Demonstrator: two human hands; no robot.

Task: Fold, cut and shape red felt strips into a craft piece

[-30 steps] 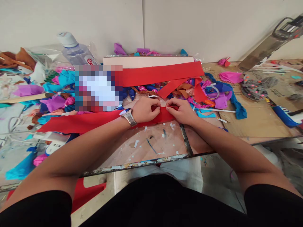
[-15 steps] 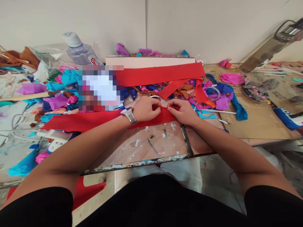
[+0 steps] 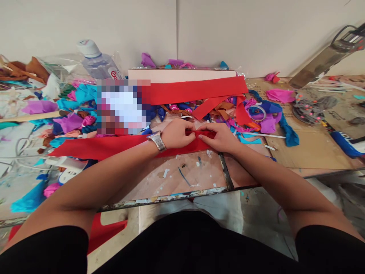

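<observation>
A long red fabric strip point(image 3: 99, 146) lies across the worktable, running from the left to the middle. My left hand point(image 3: 178, 133), with a metal watch on its wrist, pinches the strip's right end. My right hand point(image 3: 221, 137) grips the same end from the other side, fingers pressed onto a fold. Both hands touch each other over the fabric. A second, wider red strip point(image 3: 196, 89) lies farther back, apart from my hands.
Heaps of blue, purple, pink and brown fabric scraps point(image 3: 71, 110) cover the left and middle back. A plastic water bottle point(image 3: 98, 62) lies at the back left. A roll of tape point(image 3: 256, 112) sits right of my hands, on cardboard point(image 3: 308, 144). The glass pane's front edge point(image 3: 171, 196) is near my lap.
My hands have shifted slightly together on the strip's end, the right fingers flattening onto the fold. The view has moved a little.
</observation>
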